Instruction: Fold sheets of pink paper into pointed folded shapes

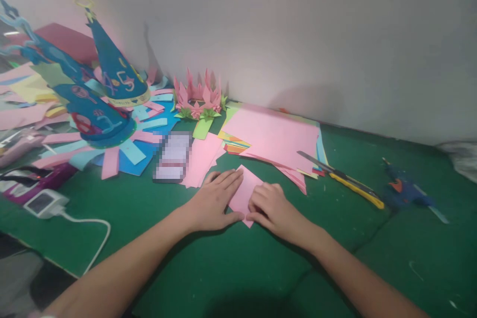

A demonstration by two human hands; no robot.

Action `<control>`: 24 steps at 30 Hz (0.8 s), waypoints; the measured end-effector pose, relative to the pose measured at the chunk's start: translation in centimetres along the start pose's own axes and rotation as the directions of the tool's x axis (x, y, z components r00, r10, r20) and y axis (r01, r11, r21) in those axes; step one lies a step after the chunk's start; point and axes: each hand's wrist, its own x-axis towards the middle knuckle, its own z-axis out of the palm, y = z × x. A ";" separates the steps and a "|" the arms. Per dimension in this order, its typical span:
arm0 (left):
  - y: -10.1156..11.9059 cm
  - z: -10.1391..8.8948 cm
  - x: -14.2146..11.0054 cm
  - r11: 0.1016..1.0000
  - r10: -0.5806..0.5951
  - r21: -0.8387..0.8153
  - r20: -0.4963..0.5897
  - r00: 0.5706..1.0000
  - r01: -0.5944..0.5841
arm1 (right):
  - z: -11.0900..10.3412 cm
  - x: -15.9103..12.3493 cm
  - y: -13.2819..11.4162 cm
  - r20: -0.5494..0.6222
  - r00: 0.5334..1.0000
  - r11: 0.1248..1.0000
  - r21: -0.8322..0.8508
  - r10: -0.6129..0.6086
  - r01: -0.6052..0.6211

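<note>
A small piece of pink paper lies at an angle on the green table, between my two hands. My left hand rests flat along its left side, fingers stretched out and pressing it down. At the right edge of the paper, my right hand has its fingers curled in, with thumb and fingertips closed on the paper's edge. The fingertips partly hide that edge. Just beyond my left hand lie more pink sheets and a phone with a blurred screen.
Behind the hands is a stack of coloured paper. A yellow utility knife and a blue glue gun lie to the right. A pink paper crown, blue cone hats and a white charger with cable occupy the left.
</note>
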 end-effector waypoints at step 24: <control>-1.5 -1.2 -0.1 0.992 0.073 -0.095 -0.049 0.996 -0.077 | -0.1 0.3 -0.8 0.095 0.994 0.973 0.230 -0.047 0.024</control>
